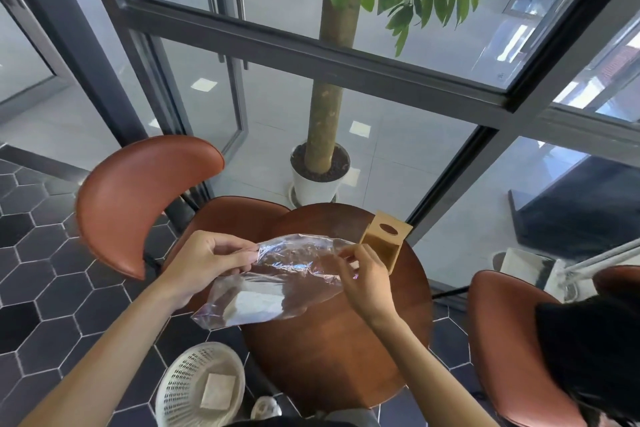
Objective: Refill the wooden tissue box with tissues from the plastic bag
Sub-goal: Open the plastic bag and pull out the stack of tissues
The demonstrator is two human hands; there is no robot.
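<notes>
Above the round bench (332, 350), 2 hands, left hand (204, 262) and right hand (363, 279), pinch the plastic bag (277, 274) mouth apart; thin film could tear, spilling tissues (254, 302) short of the wooden tissue box (382, 239).

Near half of the surface (332, 350) is lying bare, w/ open room for a hand. Plastic bag (277, 274) is spreading across the far left part, wooden tissue box (384, 239) is standing at the far right edge, chair back (138, 198) is crowding the left approach.
</notes>
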